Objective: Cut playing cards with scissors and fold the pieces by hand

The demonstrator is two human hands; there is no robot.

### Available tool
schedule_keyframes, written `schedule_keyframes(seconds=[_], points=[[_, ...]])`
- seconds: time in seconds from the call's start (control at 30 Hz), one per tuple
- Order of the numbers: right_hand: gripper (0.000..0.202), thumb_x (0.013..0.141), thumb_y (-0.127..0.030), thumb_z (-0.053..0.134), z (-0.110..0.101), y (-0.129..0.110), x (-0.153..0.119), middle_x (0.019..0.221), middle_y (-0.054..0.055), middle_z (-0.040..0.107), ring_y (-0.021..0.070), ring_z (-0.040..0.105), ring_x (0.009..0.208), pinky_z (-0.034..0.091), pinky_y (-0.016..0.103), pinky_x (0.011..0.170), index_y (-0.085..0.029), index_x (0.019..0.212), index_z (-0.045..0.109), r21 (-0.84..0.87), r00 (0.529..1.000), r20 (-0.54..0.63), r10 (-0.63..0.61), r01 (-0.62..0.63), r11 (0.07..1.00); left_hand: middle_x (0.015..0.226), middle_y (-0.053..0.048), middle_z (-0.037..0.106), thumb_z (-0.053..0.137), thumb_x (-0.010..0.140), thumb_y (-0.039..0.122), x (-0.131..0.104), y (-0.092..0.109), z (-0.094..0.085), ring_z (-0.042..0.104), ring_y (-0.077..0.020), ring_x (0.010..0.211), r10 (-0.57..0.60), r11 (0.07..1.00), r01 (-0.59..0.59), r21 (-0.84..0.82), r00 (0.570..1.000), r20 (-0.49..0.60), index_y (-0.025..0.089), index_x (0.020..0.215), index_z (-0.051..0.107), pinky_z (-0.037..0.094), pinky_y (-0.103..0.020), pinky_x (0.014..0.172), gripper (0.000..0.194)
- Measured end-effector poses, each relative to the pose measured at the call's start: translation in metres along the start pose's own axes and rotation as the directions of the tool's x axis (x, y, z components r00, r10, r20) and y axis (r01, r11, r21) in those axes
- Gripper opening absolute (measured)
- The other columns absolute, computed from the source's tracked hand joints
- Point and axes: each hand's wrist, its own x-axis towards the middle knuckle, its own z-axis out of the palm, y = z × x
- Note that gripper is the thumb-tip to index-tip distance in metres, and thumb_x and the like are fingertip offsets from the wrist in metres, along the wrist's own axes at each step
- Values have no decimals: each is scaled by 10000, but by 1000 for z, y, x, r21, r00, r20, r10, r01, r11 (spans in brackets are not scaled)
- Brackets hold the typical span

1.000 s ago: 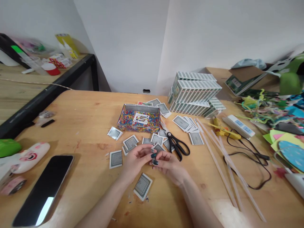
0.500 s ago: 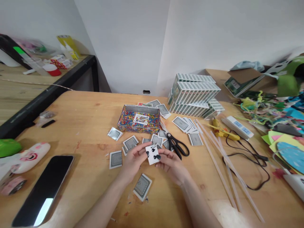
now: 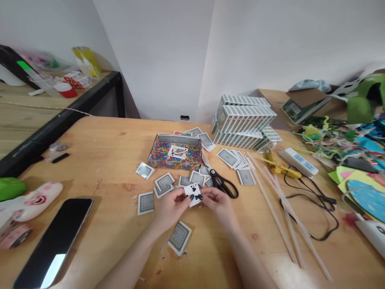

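Between both hands is a playing card (image 3: 192, 190), a five of spades, face up above the table. My left hand (image 3: 171, 206) pinches its left side, thumb on the face. On the other side my right hand (image 3: 219, 204) grips the right edge with thumb and fingers. Just beyond stands an open box (image 3: 174, 163) covered in a colourful pattern, with a face card (image 3: 178, 152) lying inside. Black-handled scissors (image 3: 223, 184) rest right of the hands, their blades partly over cards. A face-down card (image 3: 179, 238) lies nearer me, another (image 3: 146, 202) to the left.
Striped card boxes (image 3: 245, 120) are stacked at the back right. Glue sticks (image 3: 279, 208), a yellow glue gun (image 3: 282, 166), its cord and a power strip (image 3: 299, 161) lie right. A phone (image 3: 54, 241) and a plush toy (image 3: 42, 200) are left. Craft scraps (image 3: 339, 138) crowd the far right.
My left thumb has moved right across the card's face, closer to my right thumb. Both hands still hold the card in about the same place. The view has shifted slightly.
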Motion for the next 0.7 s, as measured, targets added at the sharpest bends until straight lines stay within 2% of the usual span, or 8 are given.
schedule_keyframes(seconds=[0.07,0.13,0.23,0.33,0.43,0.53,0.6,0.7], points=[[224,661,-353,697,-1,0,-1,653,26,651,155,586,551,475,267,518,-165,774,659,-157,997,-19,-74,70,985,786,-34,682,599,719,251,-1,-1,1,619,-169,708,9,999,-9,34,1000,-6,158,866,666,490,-264,634,185],[209,704,-359,646,-6,-1,-1,676,36,652,160,576,546,467,271,500,-176,804,659,-325,983,-60,-172,143,935,774,-34,680,591,717,248,-1,-2,1,624,-165,657,-22,1000,22,-7,1000,-19,155,846,650,504,-268,588,170],[197,732,-342,594,-23,-1,0,783,68,667,179,579,615,481,306,576,-187,838,655,-558,915,-214,-343,175,812,755,-28,679,568,733,268,0,-2,0,638,-163,588,-84,989,78,-122,996,-37,162,837,607,526,-290,550,153],[208,737,-303,539,-43,0,4,871,86,643,218,590,744,481,360,692,-178,875,632,-706,850,-293,-438,117,698,747,-31,681,544,758,282,1,-2,-1,657,-176,587,-114,975,102,-198,992,-50,177,873,563,541,-311,553,157],[278,684,-247,559,-54,4,8,927,108,611,276,547,893,439,409,787,-162,944,613,-878,847,-229,-481,34,478,795,-45,689,554,754,267,2,-3,-1,670,-185,648,-100,974,84,-209,993,-68,176,882,557,550,-325,608,157],[312,681,-213,546,-52,5,9,937,136,603,304,512,940,412,416,795,-143,984,579,-958,847,-165,-505,-17,285,852,-49,688,566,747,274,4,-4,-1,668,-185,688,-81,980,63,-187,992,-92,165,891,577,549,-340,658,181],[296,676,-230,555,-48,5,9,905,137,605,305,521,907,413,401,762,-141,958,560,-971,848,-165,-503,-51,233,869,-50,686,576,741,286,4,-4,-2,662,-185,714,-60,987,40,-155,991,-122,157,897,597,543,-340,682,203],[265,652,-281,583,-46,4,8,834,108,606,291,546,826,419,367,689,-164,883,525,-958,847,-237,-476,-121,261,792,-31,686,589,730,306,5,-4,-5,649,-173,688,-16,995,-4,-103,982,-190,157,817,616,533,-296,653,174]])
